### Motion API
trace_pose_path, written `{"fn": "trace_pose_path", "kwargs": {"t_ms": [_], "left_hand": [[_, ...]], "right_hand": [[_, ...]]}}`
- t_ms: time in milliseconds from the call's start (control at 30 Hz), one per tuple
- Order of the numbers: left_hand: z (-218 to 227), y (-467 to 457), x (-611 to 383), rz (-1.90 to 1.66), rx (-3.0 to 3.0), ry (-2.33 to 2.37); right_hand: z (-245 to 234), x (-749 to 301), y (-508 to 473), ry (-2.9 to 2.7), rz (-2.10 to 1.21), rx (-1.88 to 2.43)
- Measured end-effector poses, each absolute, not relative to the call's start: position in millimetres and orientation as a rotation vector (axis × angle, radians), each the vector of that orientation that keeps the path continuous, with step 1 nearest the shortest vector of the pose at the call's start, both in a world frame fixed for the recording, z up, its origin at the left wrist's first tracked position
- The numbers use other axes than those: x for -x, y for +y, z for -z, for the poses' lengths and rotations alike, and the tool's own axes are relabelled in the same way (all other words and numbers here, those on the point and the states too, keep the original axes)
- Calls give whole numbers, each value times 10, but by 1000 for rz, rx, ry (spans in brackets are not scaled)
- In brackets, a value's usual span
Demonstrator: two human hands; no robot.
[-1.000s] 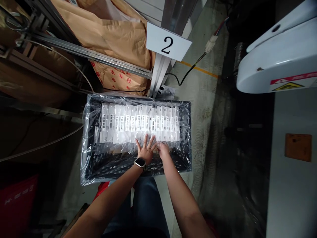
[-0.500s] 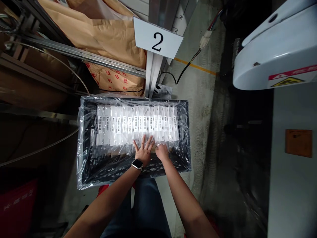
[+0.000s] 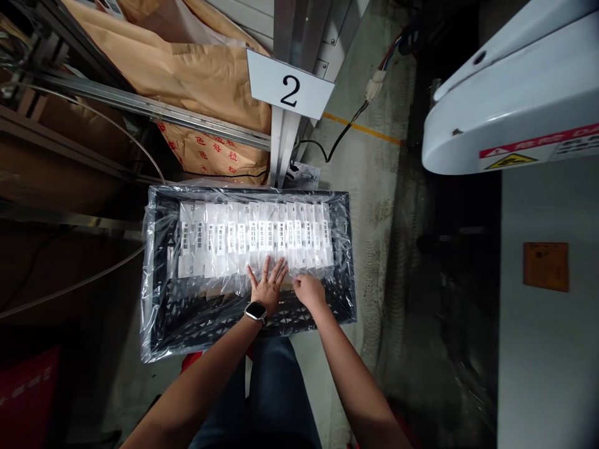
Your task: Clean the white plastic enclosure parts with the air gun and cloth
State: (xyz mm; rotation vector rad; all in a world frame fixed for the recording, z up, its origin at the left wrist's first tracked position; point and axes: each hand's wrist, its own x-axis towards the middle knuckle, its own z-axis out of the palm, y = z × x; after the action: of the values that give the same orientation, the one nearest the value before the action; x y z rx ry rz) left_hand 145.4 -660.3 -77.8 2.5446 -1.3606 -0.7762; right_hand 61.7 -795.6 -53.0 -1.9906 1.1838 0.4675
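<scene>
A dark crate (image 3: 346,249) lined with clear plastic film (image 3: 156,299) stands in front of me. Inside it, a row of white labelled pieces (image 3: 234,234) lies side by side under or against the film. My left hand (image 3: 266,290), with a watch (image 3: 256,310) on its wrist, rests with fingers spread at the near edge of the row. To its right, my right hand (image 3: 309,290) is curled closed beside the film, close to the pieces. Whatever its fingers may hold is hidden.
A metal frame post with a sign marked 2 (image 3: 290,84) rises behind the crate. Brown paper sacks (image 3: 201,81) sit at the back left. On the right is a white machine arm (image 3: 491,118) with warning labels. A cable connector (image 3: 374,86) hangs near the post.
The view has shifted slightly, so the crate appears a little further left. My left hand stays spread at the row; my right hand stays curled, turned slightly, beside it.
</scene>
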Motion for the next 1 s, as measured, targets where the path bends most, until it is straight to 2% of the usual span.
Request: {"fn": "trace_pose_path", "kwargs": {"t_ms": [133, 233, 433, 800, 1000], "left_hand": [[764, -6610, -1461, 775, -2545, -1353], [744, -6624, -1448, 782, -2543, -1355], [684, -6643, -1441, 808, -2550, -1350], [581, -6652, -1540, 946, -2461, -1255], [169, -6508, -1644, 933, -2322, -1112]], "right_hand": [[299, -535, -7926, 1264, -273, 2051], [328, -594, -7943, 1312, -226, 2066], [476, -794, -7956, 1380, -348, 2115], [388, -822, -7736, 1311, -637, 2145], [358, -749, -7804, 1254, -652, 2166]]}}
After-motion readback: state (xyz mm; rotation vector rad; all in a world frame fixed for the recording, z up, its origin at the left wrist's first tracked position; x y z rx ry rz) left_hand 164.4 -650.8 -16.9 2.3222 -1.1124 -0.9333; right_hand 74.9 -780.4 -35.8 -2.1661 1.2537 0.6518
